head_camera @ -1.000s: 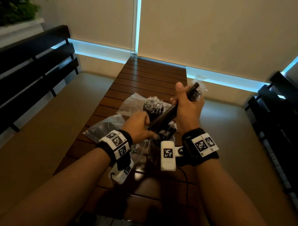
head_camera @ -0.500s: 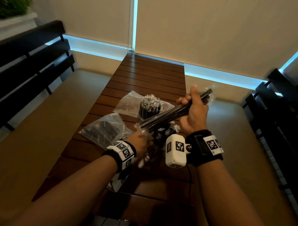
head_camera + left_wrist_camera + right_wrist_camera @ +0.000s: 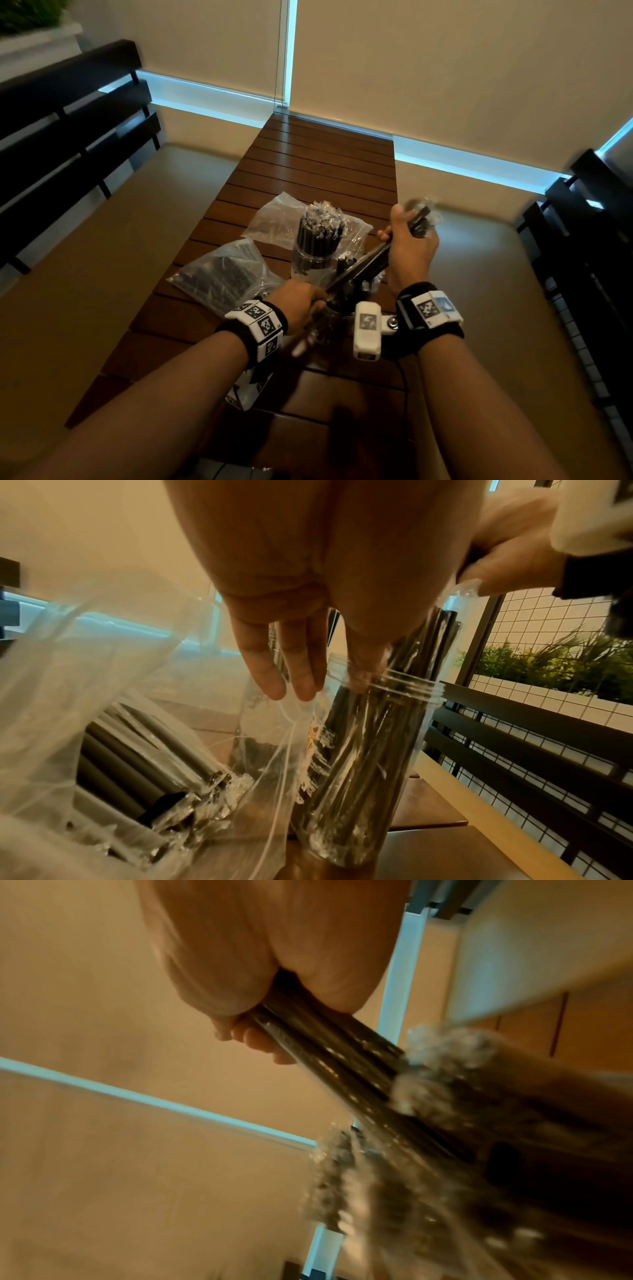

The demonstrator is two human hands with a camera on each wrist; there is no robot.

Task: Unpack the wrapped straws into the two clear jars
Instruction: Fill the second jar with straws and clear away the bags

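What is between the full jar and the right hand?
In the head view, crinkled clear plastic bag lies between the full jar and the right hand.

Black straws (image 3: 317,240) in clear, glinting wrappers, packed upright in a see-through jar (image 3: 310,265); more black straws (image 3: 329,1066) gripped in the right hand (image 3: 412,250). Clear plastic bags (image 3: 222,274) over a dark, reddish-brown slatted table (image 3: 308,171), with yellow and dark print, possibly lettering, on one bag (image 3: 313,756). Black wristbands (image 3: 430,315) carrying white blocks with black square-code patterns.
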